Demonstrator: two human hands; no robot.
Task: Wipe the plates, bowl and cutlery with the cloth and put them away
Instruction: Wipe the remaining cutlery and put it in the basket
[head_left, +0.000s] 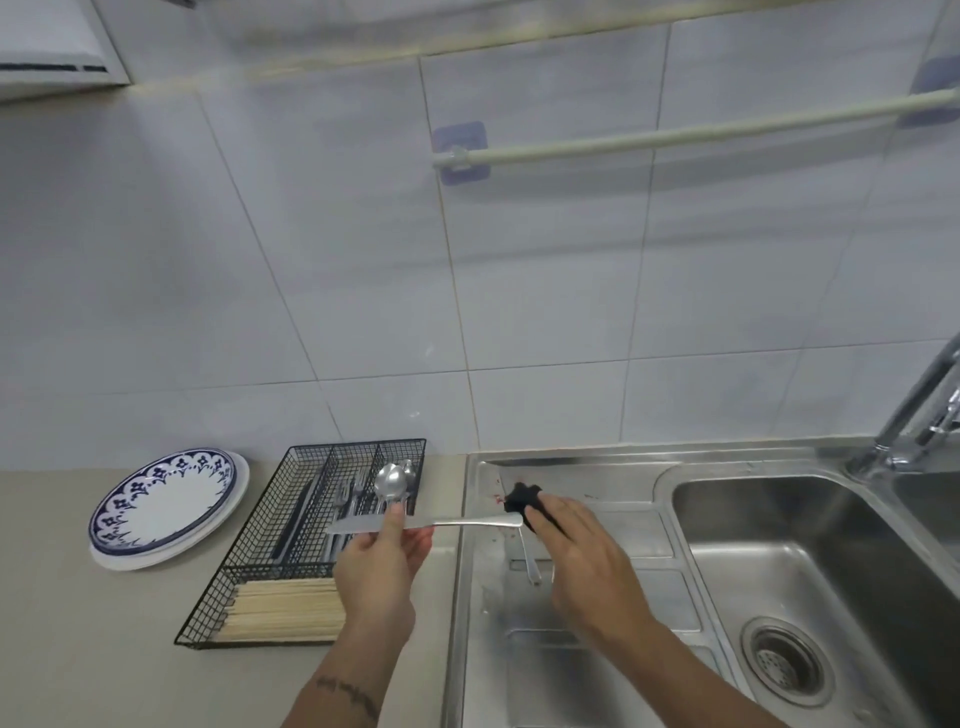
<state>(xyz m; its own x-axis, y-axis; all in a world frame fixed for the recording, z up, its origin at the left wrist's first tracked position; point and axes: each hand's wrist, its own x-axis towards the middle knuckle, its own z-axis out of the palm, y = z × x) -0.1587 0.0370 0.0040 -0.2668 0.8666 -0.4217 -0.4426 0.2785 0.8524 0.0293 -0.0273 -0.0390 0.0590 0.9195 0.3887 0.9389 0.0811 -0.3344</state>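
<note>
My left hand (382, 564) holds a table knife (457, 523) level by its blade, above the edge of the black wire cutlery tray (249, 525). My right hand (582, 551) grips a dark cloth (524, 500) around the knife's handle end, over the steel draining board (571, 478). A spoon (390, 484) and forks (349, 493) lie in the tray's compartments. More cutlery (531, 564) rests on the draining board under my right hand, partly hidden. Stacked plates (166, 509) with a blue pattern sit on the counter at the left.
Wooden chopsticks (285, 608) fill the tray's front compartment. The sink basin (810, 571) with its drain lies to the right, and a tap (919, 410) rises at the far right. A rail (675, 136) runs along the tiled wall above.
</note>
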